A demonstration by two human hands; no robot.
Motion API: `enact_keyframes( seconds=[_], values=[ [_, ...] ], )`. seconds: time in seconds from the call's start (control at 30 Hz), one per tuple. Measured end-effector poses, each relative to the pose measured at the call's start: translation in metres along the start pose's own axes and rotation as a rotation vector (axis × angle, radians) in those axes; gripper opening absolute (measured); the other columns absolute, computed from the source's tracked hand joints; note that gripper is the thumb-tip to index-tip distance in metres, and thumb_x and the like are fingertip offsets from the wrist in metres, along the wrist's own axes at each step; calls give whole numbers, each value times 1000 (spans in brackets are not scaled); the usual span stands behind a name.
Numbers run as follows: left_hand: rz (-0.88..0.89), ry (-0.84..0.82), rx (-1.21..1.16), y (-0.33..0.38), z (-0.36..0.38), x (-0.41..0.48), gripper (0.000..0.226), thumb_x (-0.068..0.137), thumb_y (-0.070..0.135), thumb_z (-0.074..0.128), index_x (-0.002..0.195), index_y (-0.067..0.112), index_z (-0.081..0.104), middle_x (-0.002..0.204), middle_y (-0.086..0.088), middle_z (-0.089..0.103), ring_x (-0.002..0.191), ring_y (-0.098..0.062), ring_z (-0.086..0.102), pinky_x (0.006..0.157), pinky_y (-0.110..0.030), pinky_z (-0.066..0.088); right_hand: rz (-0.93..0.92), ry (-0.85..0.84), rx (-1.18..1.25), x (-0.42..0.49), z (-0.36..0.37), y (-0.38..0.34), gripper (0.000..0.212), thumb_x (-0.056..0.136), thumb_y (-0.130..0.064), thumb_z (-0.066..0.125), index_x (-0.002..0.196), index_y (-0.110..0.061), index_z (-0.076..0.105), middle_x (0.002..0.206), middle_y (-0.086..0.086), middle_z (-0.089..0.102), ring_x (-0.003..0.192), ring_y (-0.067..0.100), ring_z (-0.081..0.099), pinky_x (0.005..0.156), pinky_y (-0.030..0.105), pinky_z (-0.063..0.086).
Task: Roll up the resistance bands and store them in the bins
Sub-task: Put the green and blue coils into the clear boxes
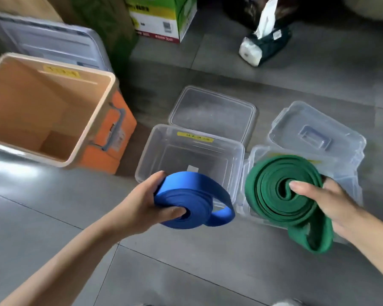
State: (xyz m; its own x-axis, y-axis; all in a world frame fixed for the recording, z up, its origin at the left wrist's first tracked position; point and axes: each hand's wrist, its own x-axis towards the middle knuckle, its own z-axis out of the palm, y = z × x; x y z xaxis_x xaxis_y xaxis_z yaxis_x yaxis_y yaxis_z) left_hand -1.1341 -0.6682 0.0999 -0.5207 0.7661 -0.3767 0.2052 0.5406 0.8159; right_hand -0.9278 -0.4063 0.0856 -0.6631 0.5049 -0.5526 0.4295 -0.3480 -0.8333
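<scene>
While it hovers near a clear rectangular plastic bin (pixel 145 155), left hand (pixel 139 204): grips coiled blue rubber band (pixel 186 204).
Right hand (pixel 332 202): grips coiled green rubber band (pixel 274 184).

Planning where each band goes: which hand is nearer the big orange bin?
Left. The left hand, holding the blue band, is just right of the orange bin; the right hand, holding the green band, is farther right.

A: Band ct?
B: 2 – blue band (pixel 192 199), green band (pixel 281 195).
A: Bins?
B: 3 – 2 clear: middle bin (pixel 142 160), right bin (pixel 349 184); 1 orange bin (pixel 111 146).
A: Lids?
B: 3 – flat clear lid (pixel 212 111), clear lid w/ handle (pixel 314 129), big grey lid (pixel 53 43).
A: Misc?
B: Hands 2: left hand (pixel 142 202), right hand (pixel 332 202). Also 1 cardboard box (pixel 161 21), 1 tissue pack (pixel 263 45).
</scene>
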Motion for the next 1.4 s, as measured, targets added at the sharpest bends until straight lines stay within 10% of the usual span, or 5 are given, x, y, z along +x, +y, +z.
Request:
enact_keyframes(
  seconds=[0.27,0.53,0.8,1.07,1.4],
  values=[
    [-28,-30,-197,-13,5,7,68,54,39,74,103,-2,50,95,-18,61,85,-33,62,64,-46,53,20,-66,-43,8,12,-5,76,11,-61,86,75,-20,77,82,9,74,73,19,71,60,24,57],
    [-133,-76,-295,-34,2,-10,68,51,33,73,113,13,54,96,-5,67,87,-21,67,72,-35,58,35,-7,-86,27,75,-19,9,75,-17,74,80,-10,71,76,6,74,69,17,70,63,25,56],
    [-186,-80,-220,-56,-13,-40,56,54,29,69,107,18,57,91,-5,67,82,-24,66,68,-41,55,150,2,-161,106,161,-30,28,69,-29,80,84,-8,67,87,8,72,86,24,68,86,39,55],
    [-191,-51,-207,-70,-15,-62,42,54,30,67,87,9,51,72,-1,56,62,-11,52,55,-30,45,323,-64,-489,160,193,32,81,74,-44,74,134,-2,39,130,13,51,117,30,50,98,37,42],
    [-161,-80,-135,-48,-7,-40,41,52,36,66,87,21,52,77,10,60,68,-8,59,57,-28,52,38,-4,-1648,136,190,7,94,86,-68,41,140,7,25,140,23,40,124,36,44,93,40,43]
  ],
)
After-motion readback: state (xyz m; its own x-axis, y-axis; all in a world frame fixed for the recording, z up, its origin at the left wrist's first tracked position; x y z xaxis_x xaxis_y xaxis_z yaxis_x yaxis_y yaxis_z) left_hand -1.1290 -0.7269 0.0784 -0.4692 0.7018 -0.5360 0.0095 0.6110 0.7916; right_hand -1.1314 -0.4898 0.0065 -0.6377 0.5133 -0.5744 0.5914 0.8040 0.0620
